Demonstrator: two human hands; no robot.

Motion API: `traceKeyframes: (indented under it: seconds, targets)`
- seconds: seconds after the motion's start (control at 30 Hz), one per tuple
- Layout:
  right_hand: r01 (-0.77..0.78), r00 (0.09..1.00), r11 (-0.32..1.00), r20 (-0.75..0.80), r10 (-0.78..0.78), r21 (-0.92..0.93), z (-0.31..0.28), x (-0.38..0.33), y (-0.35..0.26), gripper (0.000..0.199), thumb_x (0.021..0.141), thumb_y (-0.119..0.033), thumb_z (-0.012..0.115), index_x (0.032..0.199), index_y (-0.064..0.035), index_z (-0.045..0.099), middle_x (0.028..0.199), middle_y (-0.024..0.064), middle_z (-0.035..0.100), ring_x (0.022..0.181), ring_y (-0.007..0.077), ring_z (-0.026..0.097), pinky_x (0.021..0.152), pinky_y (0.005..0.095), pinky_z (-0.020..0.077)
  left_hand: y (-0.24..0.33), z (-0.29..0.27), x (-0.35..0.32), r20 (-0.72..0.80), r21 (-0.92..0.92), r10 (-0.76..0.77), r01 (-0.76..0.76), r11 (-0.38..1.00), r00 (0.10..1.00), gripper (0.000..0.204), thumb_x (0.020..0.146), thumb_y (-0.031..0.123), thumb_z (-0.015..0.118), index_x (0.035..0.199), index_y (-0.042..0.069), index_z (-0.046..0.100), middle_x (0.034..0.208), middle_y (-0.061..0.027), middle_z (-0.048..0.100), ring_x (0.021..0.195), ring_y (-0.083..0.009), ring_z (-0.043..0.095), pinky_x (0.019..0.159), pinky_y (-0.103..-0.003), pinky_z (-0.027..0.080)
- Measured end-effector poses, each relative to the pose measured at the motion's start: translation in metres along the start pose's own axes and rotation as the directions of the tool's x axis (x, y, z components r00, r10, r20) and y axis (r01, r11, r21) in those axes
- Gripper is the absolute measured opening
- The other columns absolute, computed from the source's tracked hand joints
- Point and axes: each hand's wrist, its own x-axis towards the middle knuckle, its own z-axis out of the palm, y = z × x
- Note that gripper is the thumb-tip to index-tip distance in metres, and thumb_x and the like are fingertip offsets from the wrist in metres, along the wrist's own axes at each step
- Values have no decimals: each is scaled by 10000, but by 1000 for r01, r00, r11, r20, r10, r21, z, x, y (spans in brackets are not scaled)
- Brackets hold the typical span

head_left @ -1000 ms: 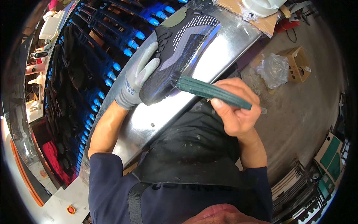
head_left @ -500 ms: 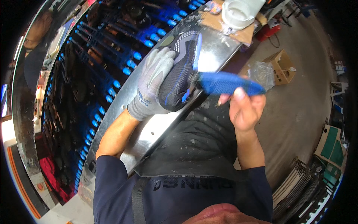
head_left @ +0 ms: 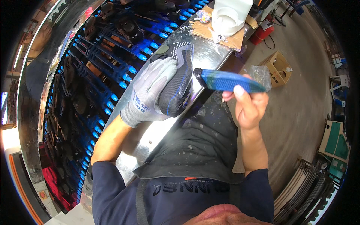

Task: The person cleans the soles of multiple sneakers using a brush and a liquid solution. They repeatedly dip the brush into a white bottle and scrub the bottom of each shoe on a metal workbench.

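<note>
I see the bare right hand [head_left: 250, 108] pinching a blue-handled brush [head_left: 232, 80], its dark tip now apparently just off the black-and-grey shoe upper [head_left: 180, 88], which the gloved left hand [head_left: 150, 88], clasping it over the metal bench [head_left: 157, 131] beside blue-tipped rods [head_left: 132, 70], has rolled so its blue-lined edge faces that tip.

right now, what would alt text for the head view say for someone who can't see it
A gloved left hand holds a black-and-grey shoe upper over a metal bench, while the bare right hand grips a brush with a blue-green handle beside it. Blue-tipped rods run along the bench's left side.
</note>
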Motion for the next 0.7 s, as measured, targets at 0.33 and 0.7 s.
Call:
traceKeyframes:
  seconds: [0.33,0.7]
  targets:
    - [-8,976,998,218,20,-56,-12,16,-16,118,927,15,690,1012,96,696,949,174,694,776,193,700,676,283,585,-4,-8,10,138,-9,8,-7,1000,990,812,632,205,871,1350,-50,590,1351,-243,631,1286,-417,605,1116,-533,447]
    - [501,823,761,501,-269,-413,-5,4,-46,265,790,-20,801,1031,42,708,908,191,724,777,250,722,659,318,561,-3,-12,28,204,9,-13,11,1000,979,826,650,242,871,1369,-37,573,1355,-225,621,1279,-409,599,1117,-514,446]
